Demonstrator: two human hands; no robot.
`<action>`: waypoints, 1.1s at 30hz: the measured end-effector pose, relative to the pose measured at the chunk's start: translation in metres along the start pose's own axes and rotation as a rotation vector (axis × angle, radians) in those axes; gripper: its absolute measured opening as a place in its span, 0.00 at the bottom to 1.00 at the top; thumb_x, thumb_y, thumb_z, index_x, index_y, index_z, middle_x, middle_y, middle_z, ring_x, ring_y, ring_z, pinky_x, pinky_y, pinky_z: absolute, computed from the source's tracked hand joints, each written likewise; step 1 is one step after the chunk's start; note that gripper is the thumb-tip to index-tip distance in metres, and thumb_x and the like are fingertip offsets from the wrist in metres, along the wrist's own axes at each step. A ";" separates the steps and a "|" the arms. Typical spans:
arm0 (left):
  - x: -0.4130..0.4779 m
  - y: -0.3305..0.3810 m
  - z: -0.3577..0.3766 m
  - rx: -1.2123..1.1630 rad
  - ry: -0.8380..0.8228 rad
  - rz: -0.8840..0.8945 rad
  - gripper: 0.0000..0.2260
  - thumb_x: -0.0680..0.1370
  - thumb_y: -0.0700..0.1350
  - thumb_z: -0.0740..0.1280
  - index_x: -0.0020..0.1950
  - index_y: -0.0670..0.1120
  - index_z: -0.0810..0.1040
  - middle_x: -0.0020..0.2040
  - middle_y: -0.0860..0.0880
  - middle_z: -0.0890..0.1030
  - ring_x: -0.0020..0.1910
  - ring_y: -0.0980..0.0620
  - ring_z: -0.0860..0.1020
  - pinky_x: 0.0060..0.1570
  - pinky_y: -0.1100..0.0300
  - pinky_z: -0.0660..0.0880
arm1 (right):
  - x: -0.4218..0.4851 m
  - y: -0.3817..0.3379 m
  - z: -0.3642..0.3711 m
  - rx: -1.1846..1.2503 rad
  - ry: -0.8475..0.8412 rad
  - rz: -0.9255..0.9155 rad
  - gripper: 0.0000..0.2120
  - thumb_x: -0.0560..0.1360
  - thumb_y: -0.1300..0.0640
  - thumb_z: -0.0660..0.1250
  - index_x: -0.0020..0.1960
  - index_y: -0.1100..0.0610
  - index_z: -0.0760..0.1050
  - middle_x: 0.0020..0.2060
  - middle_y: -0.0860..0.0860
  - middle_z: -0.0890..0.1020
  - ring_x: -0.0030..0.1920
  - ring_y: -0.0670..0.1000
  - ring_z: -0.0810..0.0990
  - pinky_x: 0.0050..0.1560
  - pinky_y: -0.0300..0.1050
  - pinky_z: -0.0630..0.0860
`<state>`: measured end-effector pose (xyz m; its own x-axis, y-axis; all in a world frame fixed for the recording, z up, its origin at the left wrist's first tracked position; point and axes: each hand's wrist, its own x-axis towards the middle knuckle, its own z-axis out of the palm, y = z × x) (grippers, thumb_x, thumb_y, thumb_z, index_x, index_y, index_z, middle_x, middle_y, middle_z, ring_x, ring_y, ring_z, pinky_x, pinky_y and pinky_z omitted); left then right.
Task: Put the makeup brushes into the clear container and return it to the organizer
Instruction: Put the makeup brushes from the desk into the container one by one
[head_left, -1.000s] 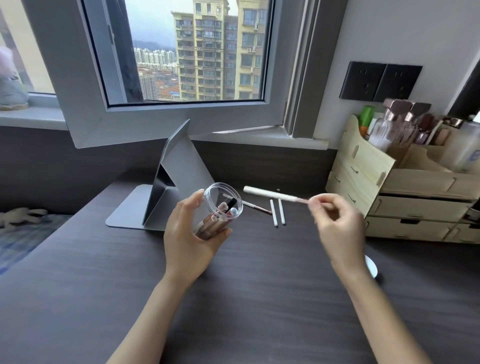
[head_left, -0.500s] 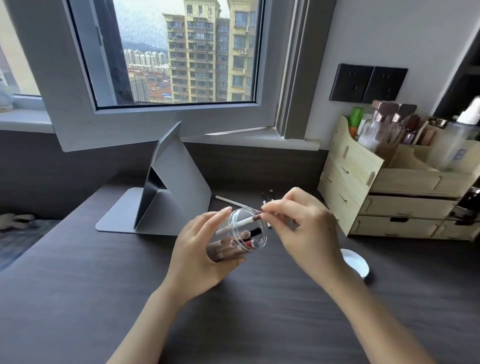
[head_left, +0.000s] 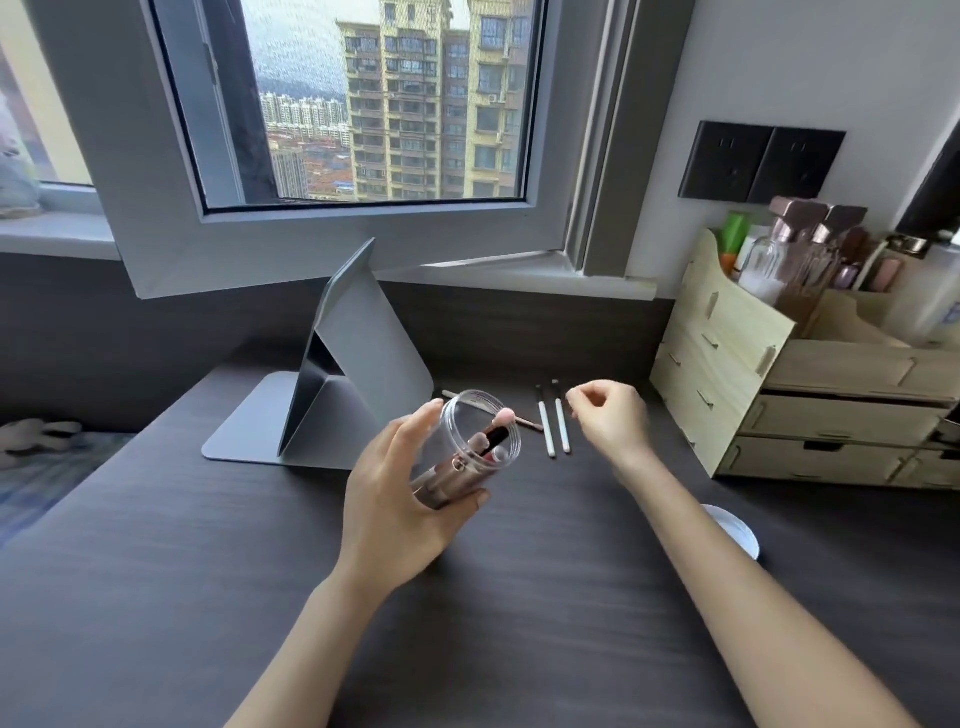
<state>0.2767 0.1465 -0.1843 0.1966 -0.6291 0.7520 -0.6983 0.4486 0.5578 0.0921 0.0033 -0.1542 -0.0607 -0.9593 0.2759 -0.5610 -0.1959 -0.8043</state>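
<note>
- The left hand (head_left: 400, 499) is gripping the clear container (head_left: 470, 449), tilting its open mouth toward the far right, above the dark desk (head_left: 208, 597).
- Several makeup brushes (head_left: 467, 462) are sitting inside it.
- The right hand (head_left: 610, 418) is hovering empty, fingers loosely curled, just right of two white-handled brushes (head_left: 553, 423) lying on the desk.
- The wooden organizer (head_left: 727, 358) is standing at the far right.
</note>
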 end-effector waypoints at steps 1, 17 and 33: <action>0.000 0.000 0.000 -0.004 0.027 -0.016 0.35 0.60 0.52 0.77 0.64 0.52 0.69 0.57 0.59 0.75 0.55 0.63 0.73 0.56 0.74 0.67 | 0.010 0.008 0.007 -0.108 0.015 0.041 0.09 0.74 0.57 0.63 0.44 0.59 0.82 0.42 0.54 0.84 0.46 0.55 0.81 0.43 0.44 0.72; 0.004 -0.007 -0.003 0.018 0.198 -0.122 0.34 0.60 0.48 0.78 0.63 0.53 0.69 0.55 0.57 0.76 0.55 0.62 0.73 0.57 0.73 0.67 | 0.051 0.029 0.034 -0.512 -0.111 0.269 0.10 0.76 0.61 0.62 0.55 0.62 0.77 0.52 0.58 0.81 0.55 0.59 0.79 0.46 0.45 0.73; -0.002 0.002 0.003 0.106 0.017 0.105 0.32 0.63 0.55 0.74 0.64 0.48 0.69 0.57 0.50 0.78 0.54 0.52 0.76 0.52 0.51 0.75 | -0.107 -0.070 -0.032 0.150 -0.004 -0.697 0.04 0.73 0.58 0.69 0.42 0.59 0.81 0.41 0.49 0.83 0.47 0.47 0.79 0.51 0.37 0.73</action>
<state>0.2729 0.1466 -0.1862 0.1301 -0.5710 0.8106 -0.7845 0.4407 0.4363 0.1117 0.1261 -0.1107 0.2744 -0.6008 0.7508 -0.3485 -0.7898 -0.5047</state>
